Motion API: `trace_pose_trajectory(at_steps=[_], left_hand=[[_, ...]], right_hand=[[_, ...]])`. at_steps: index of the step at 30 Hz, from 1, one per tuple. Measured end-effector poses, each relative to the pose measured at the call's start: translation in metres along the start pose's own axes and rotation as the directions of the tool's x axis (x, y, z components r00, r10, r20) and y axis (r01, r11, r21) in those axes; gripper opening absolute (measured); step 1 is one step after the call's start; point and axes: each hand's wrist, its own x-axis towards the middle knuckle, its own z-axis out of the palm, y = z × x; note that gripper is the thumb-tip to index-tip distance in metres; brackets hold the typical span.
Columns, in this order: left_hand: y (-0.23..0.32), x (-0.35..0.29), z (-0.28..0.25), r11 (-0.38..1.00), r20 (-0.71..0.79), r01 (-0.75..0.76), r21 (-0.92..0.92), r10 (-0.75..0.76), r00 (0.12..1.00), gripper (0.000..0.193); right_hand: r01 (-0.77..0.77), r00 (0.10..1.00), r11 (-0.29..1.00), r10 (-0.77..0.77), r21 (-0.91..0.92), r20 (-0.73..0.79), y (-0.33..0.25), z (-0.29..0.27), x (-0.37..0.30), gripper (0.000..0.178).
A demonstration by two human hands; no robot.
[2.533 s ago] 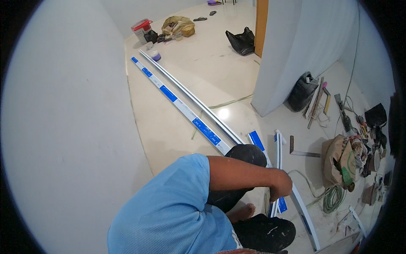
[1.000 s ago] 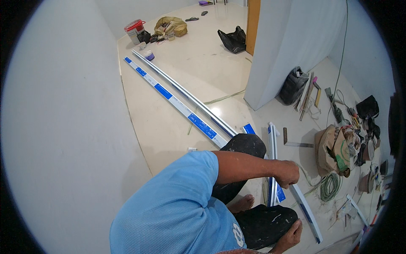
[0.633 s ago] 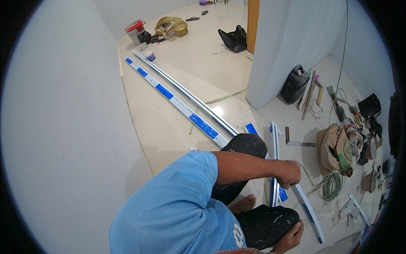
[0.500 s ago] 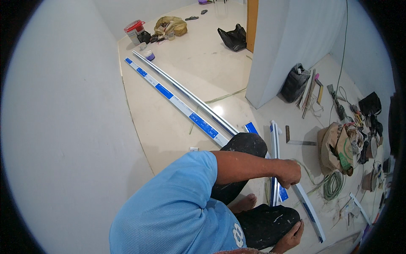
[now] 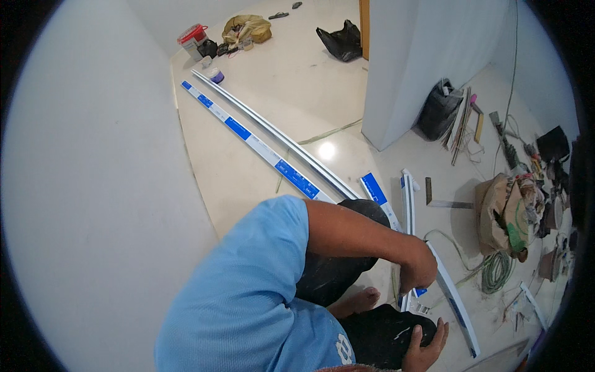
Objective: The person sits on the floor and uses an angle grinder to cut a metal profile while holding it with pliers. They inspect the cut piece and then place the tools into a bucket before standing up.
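My left hand [image 5: 418,270] is curled over the near part of a pale metal channel [image 5: 408,201]. Its fingers point down and are mostly hidden behind the back of the hand, so what they grip does not show. A bit of blue shows just beside the fingertips, with a small silvery piece [image 5: 423,307] on the floor below. Resting on my dark-trousered knee, my right hand [image 5: 427,348] has its fingers apart and holds nothing. A blue-and-white strip [image 5: 375,191] lies left of the channel, and another pale strip [image 5: 457,304] slants away on the right.
Two long rails, one blue-and-white [image 5: 263,147] and one silvery [image 5: 273,130], run along the left wall. A metal square [image 5: 451,204], brown bag [image 5: 493,214] and coiled hose [image 5: 498,273] lie to the right. A wall corner [image 5: 396,74] juts in; a black bag [image 5: 342,42] is farther off.
My left hand has turned downward and moved slightly nearer along the channel. On the knee, my right hand has shifted a little and its fingers have spread. The view has tilted slightly.
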Motion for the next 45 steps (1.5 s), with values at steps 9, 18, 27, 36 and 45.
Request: trace_pose_trajectory(at_steps=[9,18,27,36,45], left_hand=[[-0.013,0.043,0.044,0.976,0.250,-0.199,-0.087,0.215,0.944,0.028],[-0.051,0.069,0.083,0.893,-0.039,0.181,-0.413,-0.216,0.976,0.024],[0.074,-0.170,-0.002,0.456,-0.099,0.510,-0.729,-0.807,0.582,0.055],[0.172,-0.449,0.014,-0.189,0.192,-0.040,-0.981,-0.935,-0.298,0.082],[0.184,-0.578,0.137,-0.561,0.818,-0.768,-0.309,-0.568,0.085,0.067]], right_hand=[[0.045,0.926,0.994,-0.004,-0.102,0.378,0.008,0.015,0.072,0.065],[-0.341,0.614,0.937,0.281,-0.073,0.738,-0.034,0.033,0.146,0.045],[-0.152,0.175,0.985,0.106,-0.079,0.979,-0.124,-0.025,0.145,0.087],[-0.088,-0.212,0.988,0.108,-0.129,0.971,-0.190,-0.106,0.219,0.090],[0.235,-0.079,0.937,0.285,-0.260,0.955,-0.330,0.005,0.337,0.058]])
